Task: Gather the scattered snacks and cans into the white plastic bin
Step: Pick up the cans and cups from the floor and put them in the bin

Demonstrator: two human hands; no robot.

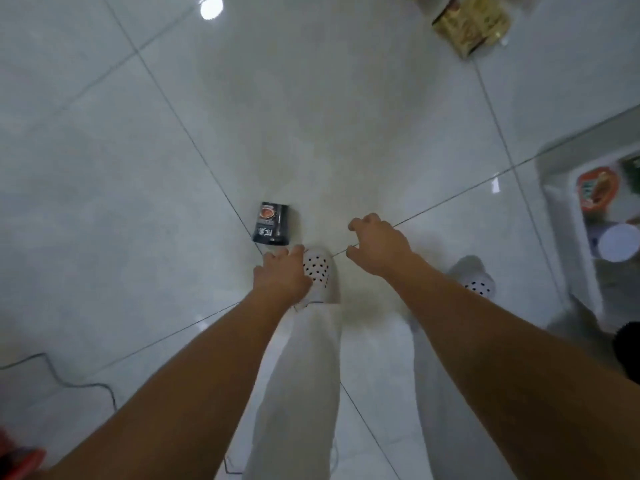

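Both arms stretched down, left hand (282,275) loosely curled and empty just short of the dark snack packet (273,223) lying on the tiled floor (138,168), right hand (377,247) open-clawed and empty, white plastic bin (557,209) far right already holding snacks.

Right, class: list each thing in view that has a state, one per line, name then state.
Left hand: empty, fingers curled, above the shoe.
Right hand: empty, fingers loosely spread.
Dark packet: lying flat on the floor.
Gold packet: on the floor, uncollected.
White bin: open, partly filled.
Orange-lidded cup: inside the bin.
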